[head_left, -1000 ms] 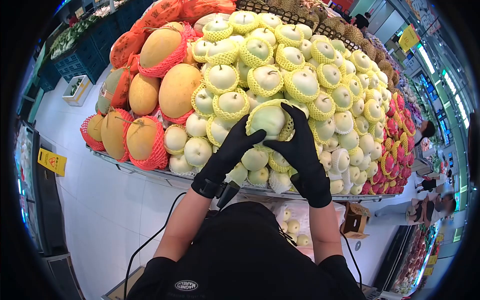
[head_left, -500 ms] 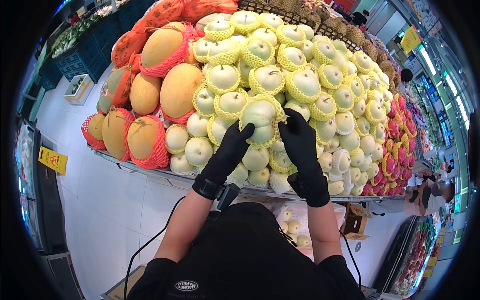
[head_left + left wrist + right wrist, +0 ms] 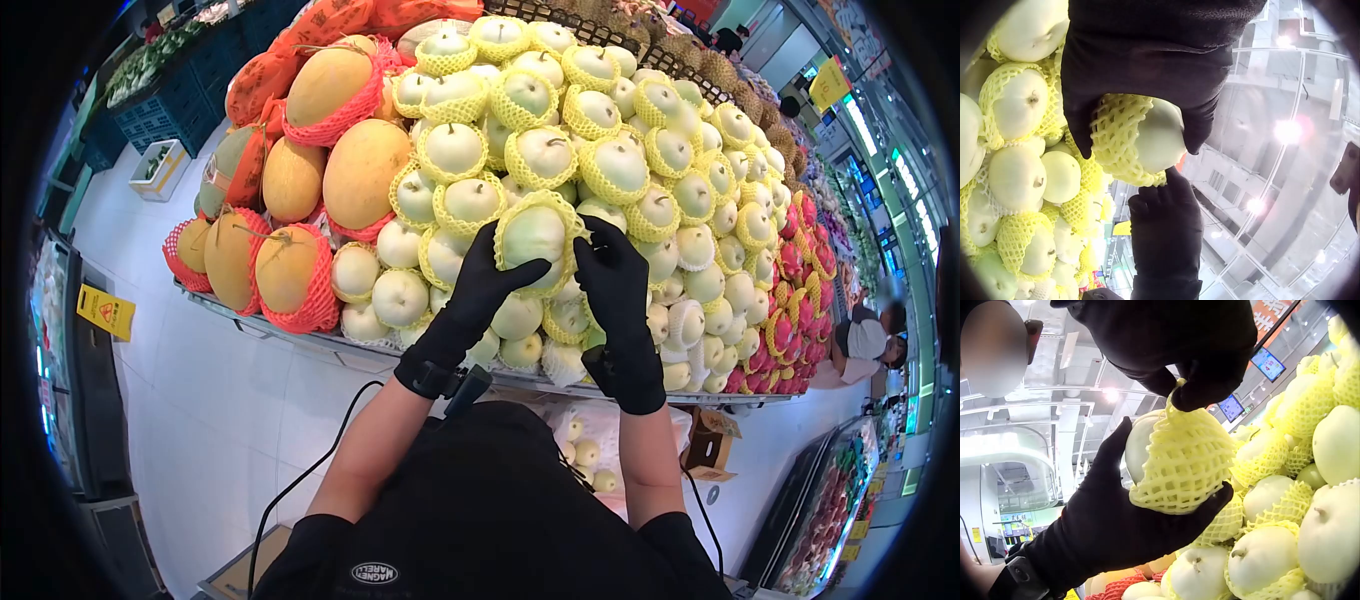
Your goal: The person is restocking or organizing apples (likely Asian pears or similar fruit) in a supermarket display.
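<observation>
The left hand (image 3: 492, 278), in a black glove, grips a pale green melon (image 3: 532, 238), thumb on one side and fingers on the other. The right hand (image 3: 612, 268), also gloved in black, pinches the edge of the yellow foam net (image 3: 1188, 456) between thumb and finger; the right wrist view shows the net drawn to a peak at that pinch. The net covers the melon in part, and smooth rind shows bare beside it. The melon is between the two hands, at the front of the heaped display.

Around it, the pile consists of similar pale melons, such as the netted melon (image 3: 541, 157) just beyond; most wear yellow foam nets, a few white ones. To the left lie large yellow-orange melons (image 3: 365, 178), several in red foam nets. To the right are dragon fruit (image 3: 788, 258), some in yellow nets. Spiky brown fruit (image 3: 715, 70) fills the far edge.

Below the display, more pale melons (image 3: 590, 455) lie near an open cardboard carton (image 3: 712, 442). A yellow caution sign (image 3: 105, 311) is at the far left, and a white box (image 3: 160, 172) sits on the floor near stacked blue crates (image 3: 165, 128).
</observation>
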`<state>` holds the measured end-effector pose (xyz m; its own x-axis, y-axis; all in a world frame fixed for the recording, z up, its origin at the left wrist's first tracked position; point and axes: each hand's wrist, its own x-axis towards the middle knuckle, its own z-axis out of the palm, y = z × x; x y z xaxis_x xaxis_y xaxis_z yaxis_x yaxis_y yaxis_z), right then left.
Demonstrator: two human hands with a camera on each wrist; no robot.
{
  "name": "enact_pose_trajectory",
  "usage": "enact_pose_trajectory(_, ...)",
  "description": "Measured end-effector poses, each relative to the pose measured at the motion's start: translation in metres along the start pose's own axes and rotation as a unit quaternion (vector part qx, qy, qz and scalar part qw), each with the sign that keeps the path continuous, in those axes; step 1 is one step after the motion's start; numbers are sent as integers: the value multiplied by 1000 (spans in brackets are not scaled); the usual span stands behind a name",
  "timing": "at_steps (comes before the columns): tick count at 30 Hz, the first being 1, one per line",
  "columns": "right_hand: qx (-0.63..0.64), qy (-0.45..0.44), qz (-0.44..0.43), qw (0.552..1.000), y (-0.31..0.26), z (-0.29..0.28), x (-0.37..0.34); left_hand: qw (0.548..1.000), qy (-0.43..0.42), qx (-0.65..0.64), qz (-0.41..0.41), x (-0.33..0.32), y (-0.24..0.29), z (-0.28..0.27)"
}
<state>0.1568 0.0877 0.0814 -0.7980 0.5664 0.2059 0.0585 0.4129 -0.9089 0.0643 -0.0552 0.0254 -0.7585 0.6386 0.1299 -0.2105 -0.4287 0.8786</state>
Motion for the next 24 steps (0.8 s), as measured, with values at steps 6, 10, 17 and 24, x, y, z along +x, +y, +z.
enact_pose_trajectory(6, 50, -68, 23, 996, 13, -6, 6, 988, 29, 110, 107, 3, 3, 4)
enact_pose_trajectory(10, 53, -89, -10, 995, 12, -1, 2, 984, 40, 137, 111, 2, 0, 7)
enact_pose_trajectory(17, 80, -118, 27, 990, 20, 7, -4, 994, 27, 91, 61, 1, -13, 2)
enact_pose_trajectory(24, 73, -109, 26, 991, 18, 9, -5, 988, 46, 122, 85, 3, -11, -1)
